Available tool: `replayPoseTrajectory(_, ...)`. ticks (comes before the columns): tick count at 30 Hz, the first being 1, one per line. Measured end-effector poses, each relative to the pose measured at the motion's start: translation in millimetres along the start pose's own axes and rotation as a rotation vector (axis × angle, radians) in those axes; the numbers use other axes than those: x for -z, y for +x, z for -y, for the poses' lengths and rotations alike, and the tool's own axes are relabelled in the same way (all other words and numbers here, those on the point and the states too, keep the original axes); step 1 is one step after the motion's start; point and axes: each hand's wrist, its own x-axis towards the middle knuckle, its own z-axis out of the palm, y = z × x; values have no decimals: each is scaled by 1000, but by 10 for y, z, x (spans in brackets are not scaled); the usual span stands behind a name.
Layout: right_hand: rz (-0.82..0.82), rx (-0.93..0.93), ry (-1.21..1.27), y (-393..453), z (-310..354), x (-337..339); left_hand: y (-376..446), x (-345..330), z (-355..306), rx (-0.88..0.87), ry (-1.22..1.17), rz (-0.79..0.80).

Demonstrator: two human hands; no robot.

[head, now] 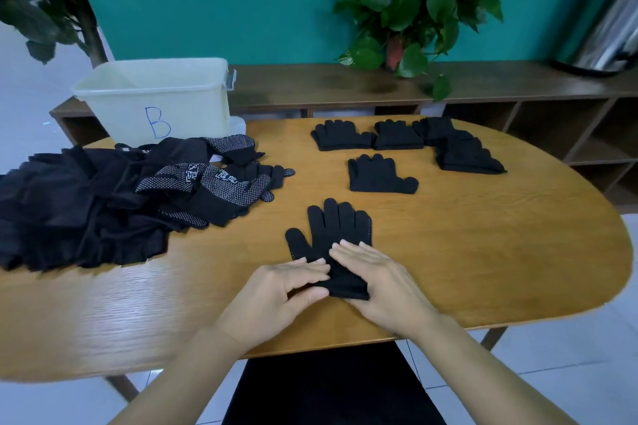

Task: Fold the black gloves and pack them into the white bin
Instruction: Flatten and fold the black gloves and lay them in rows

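Note:
A black glove (331,228) lies flat on the wooden table (483,252) in front of me, fingers pointing away. My right hand (376,283) lies flat on its cuff, fingers straight. My left hand (276,293) touches the cuff's left edge; its thumb and fingers seem to pinch the fabric. Several folded black gloves (379,174) lie in the far middle and right of the table. A heap of unfolded dotted black gloves (103,197) covers the left side. The white bin (155,97) marked B stands at the far left.
A low wooden shelf (518,86) runs along the teal wall behind the table, with a potted plant (414,0) on it. A second plant (41,3) stands at the far left. The table's near edge is just below my wrists.

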Motion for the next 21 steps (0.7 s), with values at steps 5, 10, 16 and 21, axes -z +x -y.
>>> replayPoseTrajectory(5, -20, -29, 72, 27, -68, -26, 37, 78, 47, 206, 84, 117)
replayPoseTrajectory(10, -119, -114, 145, 3, -95, -19, 120, -62, 84, 164, 155, -66)
replayPoseTrajectory(16, -325, -428, 259, -63, -189, 67, 201, -164, 9, 312, 16, -224)
replayPoseTrajectory(21, -424, -563, 260, 132, -160, 85, 493, -240, -27, 440, -24, -379)
